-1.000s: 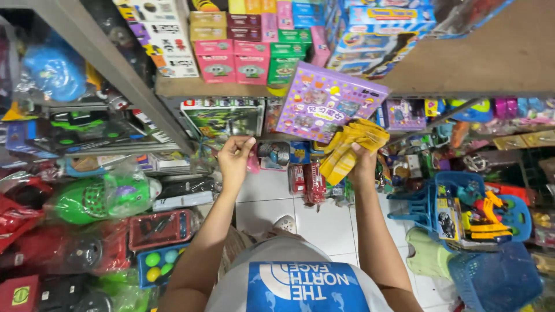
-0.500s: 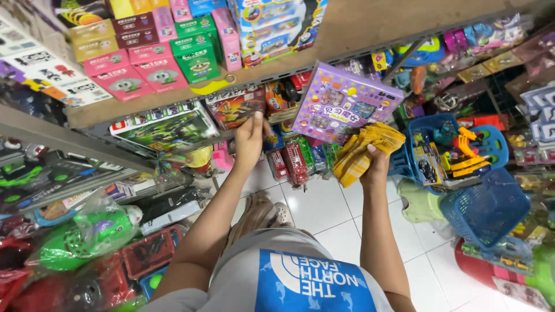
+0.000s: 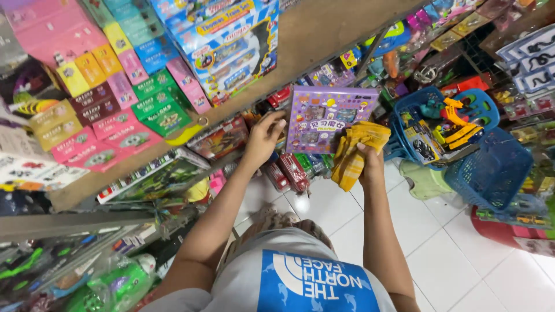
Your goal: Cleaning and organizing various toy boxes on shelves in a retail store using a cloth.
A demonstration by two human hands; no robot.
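Purple toy pack (image 3: 324, 118) — between left hand (image 3: 263, 138), right hand (image 3: 370, 164).

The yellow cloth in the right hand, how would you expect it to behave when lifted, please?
The yellow cloth is probably floppy: it hangs in folds below the right hand. It looks light, since one hand bunches it easily. Unlikely to slip or roll, being soft fabric.

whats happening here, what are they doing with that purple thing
A person stands in a packed toy shop, looking down at their own hands. The left hand grips the left edge of a flat purple toy pack, held up in front of the wooden shelf. The right hand clutches a yellow cloth against the pack's lower right side. Blue baskets of toys sit on the tiled floor to the right.
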